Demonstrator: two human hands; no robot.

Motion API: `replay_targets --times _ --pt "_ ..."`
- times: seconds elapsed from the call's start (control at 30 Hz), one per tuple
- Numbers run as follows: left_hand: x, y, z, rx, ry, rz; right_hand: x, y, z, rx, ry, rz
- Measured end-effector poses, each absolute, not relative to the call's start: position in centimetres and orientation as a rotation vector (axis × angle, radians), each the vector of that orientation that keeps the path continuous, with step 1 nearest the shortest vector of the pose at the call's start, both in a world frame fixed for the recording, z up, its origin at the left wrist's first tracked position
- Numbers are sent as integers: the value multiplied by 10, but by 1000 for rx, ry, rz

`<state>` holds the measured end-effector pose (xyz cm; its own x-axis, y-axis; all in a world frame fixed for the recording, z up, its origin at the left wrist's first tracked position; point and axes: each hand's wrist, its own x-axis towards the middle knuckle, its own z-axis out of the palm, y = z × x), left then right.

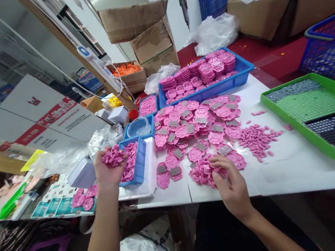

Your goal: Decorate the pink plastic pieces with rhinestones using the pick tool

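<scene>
My left hand (107, 171) is raised at the left edge of a blue bin (141, 164), its fingers curled round a heap of small pink plastic pieces (113, 156). More of the same pieces lie inside that bin. On the white table, my right hand (232, 185) rests with fingers bent and apart against a pile of small pink pieces (202, 173). Behind it spread many round pink plastic parts (184, 130) with grey rectangles on them. A scatter of little pink pegs (259, 141) lies to the right of my right hand.
A large blue tray (213, 90) of stacked pink parts stands at the back. To the right is a green tray (300, 141) holding small pieces and a black grid, with a blue basket (332, 51) behind it. An electric screwdriver (183, 5) hangs above the table.
</scene>
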<state>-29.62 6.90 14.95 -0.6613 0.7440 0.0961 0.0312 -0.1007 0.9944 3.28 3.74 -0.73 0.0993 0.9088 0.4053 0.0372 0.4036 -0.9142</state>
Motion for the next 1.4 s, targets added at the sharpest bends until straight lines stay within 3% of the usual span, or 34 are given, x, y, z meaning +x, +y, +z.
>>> replay_targets --times 0.17,0.33,0.53,0.9,1.4 --pt "-223 53 143 651 1228 1725 33 36 -6 -960 -1320 766" --pt "-146 62 92 819 1326 1664 32 33 -4 -1031 -1305 754" --pt "-93 60 55 1470 1515 1677 31 34 -4 -1093 -1263 809" --pt "-66 56 22 1833 1800 1637 32 36 -2 -1086 -1271 837" --pt "-70 47 11 2139 1955 1404 41 37 0 -1020 -1237 760"
